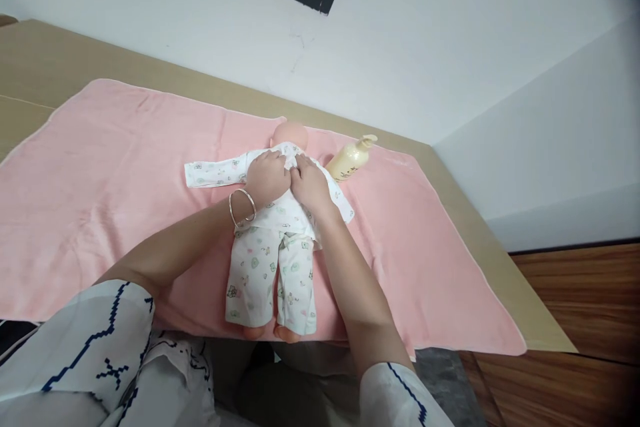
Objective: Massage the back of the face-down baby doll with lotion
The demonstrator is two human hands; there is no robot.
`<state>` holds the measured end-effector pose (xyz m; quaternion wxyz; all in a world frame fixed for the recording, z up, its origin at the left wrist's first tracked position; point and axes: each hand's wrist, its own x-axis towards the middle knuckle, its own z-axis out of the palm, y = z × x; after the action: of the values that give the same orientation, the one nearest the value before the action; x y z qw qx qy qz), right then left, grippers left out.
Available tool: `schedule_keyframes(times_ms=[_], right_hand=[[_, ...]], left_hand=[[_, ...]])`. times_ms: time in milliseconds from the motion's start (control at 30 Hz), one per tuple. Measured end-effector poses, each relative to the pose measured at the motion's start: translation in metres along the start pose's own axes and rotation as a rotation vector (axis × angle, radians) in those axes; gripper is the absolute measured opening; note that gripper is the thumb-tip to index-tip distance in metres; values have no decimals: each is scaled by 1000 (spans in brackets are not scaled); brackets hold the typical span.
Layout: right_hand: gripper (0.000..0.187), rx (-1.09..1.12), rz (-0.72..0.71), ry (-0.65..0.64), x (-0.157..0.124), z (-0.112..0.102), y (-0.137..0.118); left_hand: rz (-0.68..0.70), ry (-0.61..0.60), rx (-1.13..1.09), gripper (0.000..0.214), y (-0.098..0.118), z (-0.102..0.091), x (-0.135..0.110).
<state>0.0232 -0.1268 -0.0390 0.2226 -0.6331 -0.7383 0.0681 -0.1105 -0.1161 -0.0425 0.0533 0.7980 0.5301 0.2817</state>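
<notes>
One doll (284,219): printed clothes (253,280), head (291,136) at twelve o'clock
Left hand (268,179), right hand (311,185): palm-down on shirt (280,212); cannot tell if clamped

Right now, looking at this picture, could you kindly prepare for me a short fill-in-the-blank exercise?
1. The colour of the cloth under the doll is ____.
2. The bangle is worn on the person's ____ arm.
3. The pump bottle is nearer to the ____ hand.

Missing words: pink; left; right.
</notes>
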Motion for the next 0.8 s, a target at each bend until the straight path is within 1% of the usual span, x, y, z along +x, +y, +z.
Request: schedule_keyframes(times_ms=[100,200,267,367,433,533,633,733,800], right_hand=[[45,-84,10,43,-11,-1,-23],[42,-120,17,31,-15,-5,-31],[41,-66,37,11,-12,-7,-26],[46,113,57,-21,0,-5,-6],[55,211,50,-24,9,1,8],[59,256,30,11,18,11,23],[61,297,16,28,20,15,30],[58,374,-22,45,18,7,31],[55,396,-51,94,16,1,30]], left_hand=[[-31,-16,-61,31,-10,0,8],[-22,3,-90,31,-18,7,12],[-23,54,-104,33,-21,14,12],[-43,120,-142,38,-23,26,11],[-53,140,-163,40,-23,32,10],[-68,156,-175,41,-23,35,10],[-72,169,-201,41,-24,36,10],[-57,194,-254,40,-25,36,9],[-46,214,-292,39,-27,37,9]])
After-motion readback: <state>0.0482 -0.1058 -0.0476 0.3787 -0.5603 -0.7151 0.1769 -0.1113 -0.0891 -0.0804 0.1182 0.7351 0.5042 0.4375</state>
